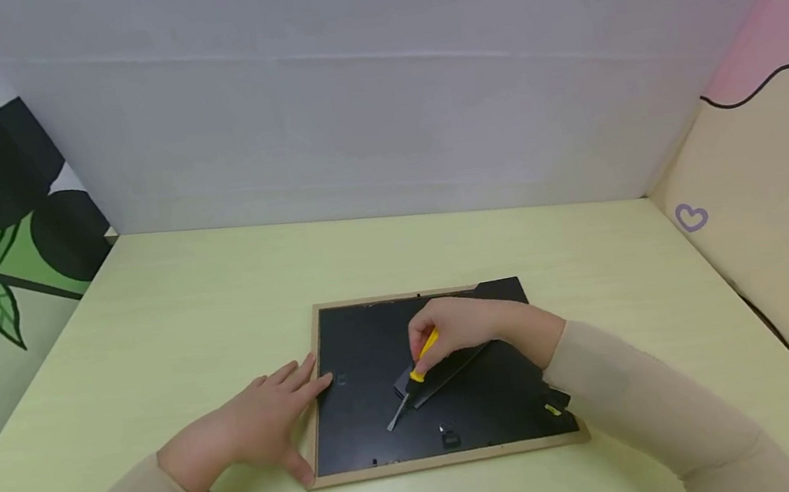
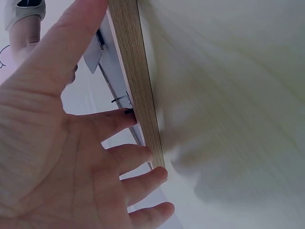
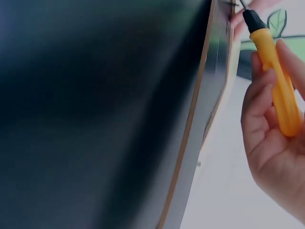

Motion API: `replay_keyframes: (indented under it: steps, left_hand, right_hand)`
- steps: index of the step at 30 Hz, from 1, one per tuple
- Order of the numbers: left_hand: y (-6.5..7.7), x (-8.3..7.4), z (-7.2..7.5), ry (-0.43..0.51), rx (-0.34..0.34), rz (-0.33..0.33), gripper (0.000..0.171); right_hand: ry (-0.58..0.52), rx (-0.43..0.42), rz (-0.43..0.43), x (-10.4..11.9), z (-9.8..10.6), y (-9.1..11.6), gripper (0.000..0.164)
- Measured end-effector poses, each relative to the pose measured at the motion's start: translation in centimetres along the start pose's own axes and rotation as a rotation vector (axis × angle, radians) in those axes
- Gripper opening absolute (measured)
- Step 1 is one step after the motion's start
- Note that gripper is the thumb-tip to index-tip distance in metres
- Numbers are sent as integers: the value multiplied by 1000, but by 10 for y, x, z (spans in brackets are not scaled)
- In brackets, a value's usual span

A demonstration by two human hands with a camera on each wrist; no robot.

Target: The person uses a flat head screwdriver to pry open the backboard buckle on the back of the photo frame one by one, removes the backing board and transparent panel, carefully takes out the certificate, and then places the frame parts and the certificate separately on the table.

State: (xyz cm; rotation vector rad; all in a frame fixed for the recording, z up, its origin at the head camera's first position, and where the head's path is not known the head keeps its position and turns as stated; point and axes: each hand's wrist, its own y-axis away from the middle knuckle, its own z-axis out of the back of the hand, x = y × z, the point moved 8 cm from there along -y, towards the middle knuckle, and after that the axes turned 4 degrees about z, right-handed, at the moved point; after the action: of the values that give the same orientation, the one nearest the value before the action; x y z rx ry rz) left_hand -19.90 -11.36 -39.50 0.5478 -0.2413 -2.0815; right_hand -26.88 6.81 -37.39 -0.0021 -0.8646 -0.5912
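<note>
A picture frame lies on the table with its black backing board (image 1: 366, 342) facing up and a light wooden rim (image 1: 455, 461) around it. My left hand (image 1: 261, 424) rests at the frame's left edge, fingers spread and fairly straight; in the left wrist view the fingertips reach the wooden side (image 2: 138, 71). My right hand (image 1: 454, 326) grips a flat-blade screwdriver by its yellow handle (image 3: 274, 71). The blade (image 1: 398, 412) points down and left, its tip close over the board. Beneath the right hand, a black stand leg (image 1: 450, 374) slants across the backing.
A small metal hanger (image 1: 450, 438) sits near the frame's lower edge, another (image 1: 340, 379) near its left edge. Small dark tabs line the rim. The pale yellow table (image 1: 220, 296) ends at a grey back wall (image 1: 379, 139), with printed panels on both sides.
</note>
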Motion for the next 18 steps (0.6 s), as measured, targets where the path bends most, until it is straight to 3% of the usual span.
replay_keyframes:
  steps: [7, 14, 18]
  left_hand:
    - [0, -1, 2, -20, -5, 9, 120]
    - [-2, -1, -2, -62, -9, 29, 130]
    - [-2, -1, -3, -88, -15, 47, 132]
  right_hand:
    - [-35, 128, 55, 22, -18, -23, 10]
    - [-11, 239, 38, 26, -25, -37, 9]
    - [0, 335, 74, 32, -28, -48, 8]
